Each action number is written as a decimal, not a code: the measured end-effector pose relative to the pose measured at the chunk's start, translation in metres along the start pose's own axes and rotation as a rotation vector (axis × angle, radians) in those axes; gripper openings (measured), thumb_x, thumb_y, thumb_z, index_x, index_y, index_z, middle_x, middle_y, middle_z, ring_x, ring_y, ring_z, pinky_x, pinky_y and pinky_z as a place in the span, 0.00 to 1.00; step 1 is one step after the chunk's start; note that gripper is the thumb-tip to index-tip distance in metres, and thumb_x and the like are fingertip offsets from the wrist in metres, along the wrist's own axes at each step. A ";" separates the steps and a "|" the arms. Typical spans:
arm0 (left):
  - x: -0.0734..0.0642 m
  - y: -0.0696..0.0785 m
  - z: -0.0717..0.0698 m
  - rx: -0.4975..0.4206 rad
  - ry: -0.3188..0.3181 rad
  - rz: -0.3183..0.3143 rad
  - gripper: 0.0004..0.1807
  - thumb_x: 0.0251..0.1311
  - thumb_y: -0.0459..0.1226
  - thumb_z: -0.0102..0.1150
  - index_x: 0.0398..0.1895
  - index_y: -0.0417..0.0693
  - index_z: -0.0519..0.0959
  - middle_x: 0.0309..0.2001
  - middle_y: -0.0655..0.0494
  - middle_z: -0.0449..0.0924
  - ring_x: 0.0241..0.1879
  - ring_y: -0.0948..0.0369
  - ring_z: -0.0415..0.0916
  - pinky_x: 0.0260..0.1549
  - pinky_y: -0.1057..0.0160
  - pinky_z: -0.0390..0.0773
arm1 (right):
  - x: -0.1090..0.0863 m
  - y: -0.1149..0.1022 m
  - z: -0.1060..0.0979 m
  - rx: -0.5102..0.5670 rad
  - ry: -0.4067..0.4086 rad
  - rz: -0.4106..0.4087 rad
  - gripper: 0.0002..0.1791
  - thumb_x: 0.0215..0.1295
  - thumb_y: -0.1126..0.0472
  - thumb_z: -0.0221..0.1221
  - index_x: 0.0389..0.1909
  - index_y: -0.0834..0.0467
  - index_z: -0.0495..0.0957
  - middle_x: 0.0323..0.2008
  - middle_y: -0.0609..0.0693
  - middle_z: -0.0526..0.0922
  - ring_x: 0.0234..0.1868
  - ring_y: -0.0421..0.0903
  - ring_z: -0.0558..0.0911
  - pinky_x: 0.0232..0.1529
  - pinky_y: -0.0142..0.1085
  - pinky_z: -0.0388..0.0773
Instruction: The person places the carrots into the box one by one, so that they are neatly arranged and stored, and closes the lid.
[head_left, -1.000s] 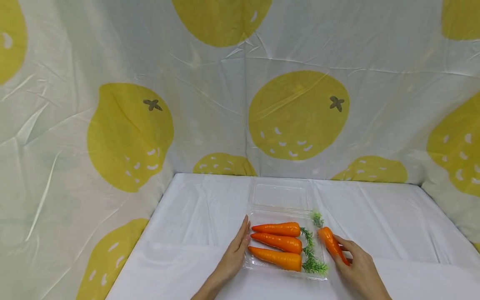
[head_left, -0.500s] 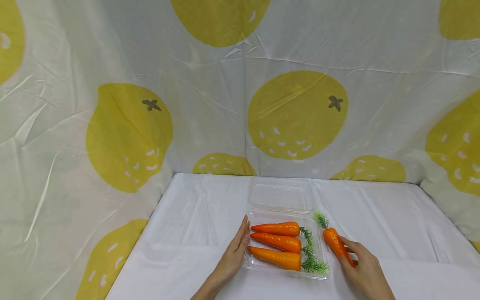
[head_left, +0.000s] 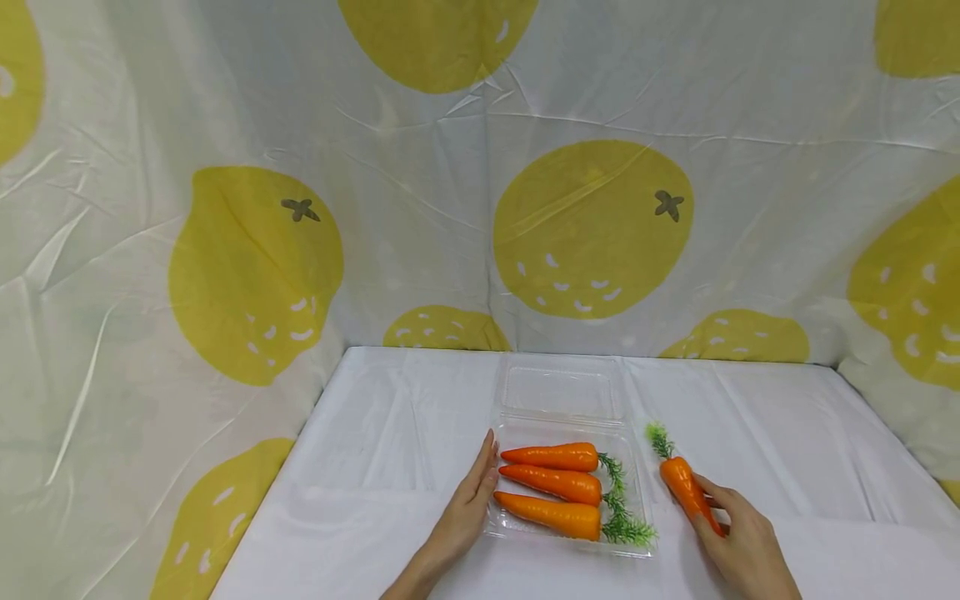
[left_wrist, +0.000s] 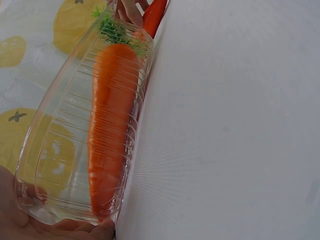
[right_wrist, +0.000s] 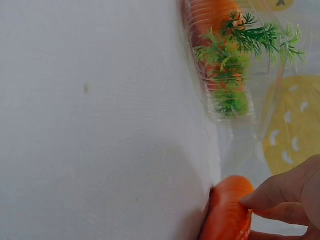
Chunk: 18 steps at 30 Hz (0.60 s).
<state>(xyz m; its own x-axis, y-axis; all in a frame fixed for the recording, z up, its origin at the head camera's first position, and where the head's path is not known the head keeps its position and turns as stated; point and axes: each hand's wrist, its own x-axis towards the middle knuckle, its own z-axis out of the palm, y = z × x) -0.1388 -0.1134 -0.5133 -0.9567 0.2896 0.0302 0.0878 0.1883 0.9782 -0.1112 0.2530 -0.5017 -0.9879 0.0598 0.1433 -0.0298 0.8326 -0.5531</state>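
Note:
A clear plastic clamshell container (head_left: pixel 637 500) lies open, its lid folded away toward the back. Inside it are three orange carrots (head_left: pixel 555 485) with green tops, side by side, tips to the left. My left hand (head_left: pixel 462 514) holds the container's left wall, fingers along the outside and thumb at the rim; curled fingertips show at that end in the left wrist view. Right of the container, my right hand (head_left: pixel 746 533) pinches a fourth carrot (head_left: pixel 681 483), its leafy top pointing away from me. In the right wrist view this carrot (right_wrist: pixel 227 210) sits right at the white cloth.
A white cloth (head_left: pixel 405 533) covers the table. The transparent lid (head_left: pixel 558 392) lies flat near the table's back edge. Behind and at both sides hang curtains (head_left: pixel 420 250) printed with big yellow lemons.
My right hand has moved the carrot to the right, away from the container's right edge. The left hand, the container and the three carrots in it stay where they were.

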 end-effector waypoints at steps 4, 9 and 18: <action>0.000 0.000 0.000 0.001 0.000 0.001 0.33 0.85 0.42 0.34 0.86 0.56 0.38 0.84 0.43 0.42 0.83 0.45 0.46 0.77 0.46 0.50 | -0.003 -0.001 -0.002 -0.012 -0.019 -0.005 0.30 0.63 0.67 0.66 0.67 0.68 0.75 0.50 0.65 0.86 0.48 0.62 0.86 0.44 0.52 0.88; 0.001 0.001 0.000 0.008 0.004 0.000 0.33 0.85 0.42 0.34 0.86 0.57 0.39 0.84 0.42 0.43 0.83 0.44 0.48 0.77 0.46 0.50 | 0.000 -0.005 -0.007 -0.034 -0.131 0.019 0.34 0.63 0.64 0.68 0.69 0.68 0.72 0.54 0.66 0.84 0.46 0.57 0.87 0.39 0.42 0.86; 0.000 0.000 0.000 0.007 0.001 -0.001 0.33 0.85 0.43 0.34 0.86 0.56 0.38 0.84 0.42 0.43 0.83 0.44 0.48 0.77 0.46 0.50 | 0.016 -0.011 -0.025 -0.092 -0.237 0.022 0.33 0.65 0.61 0.67 0.68 0.69 0.72 0.56 0.71 0.82 0.46 0.58 0.87 0.40 0.51 0.89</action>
<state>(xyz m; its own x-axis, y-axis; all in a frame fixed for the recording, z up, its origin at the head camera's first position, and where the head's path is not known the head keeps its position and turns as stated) -0.1389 -0.1133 -0.5134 -0.9570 0.2884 0.0295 0.0890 0.1956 0.9766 -0.1231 0.2584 -0.4732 -0.9966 -0.0428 -0.0702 -0.0043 0.8796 -0.4757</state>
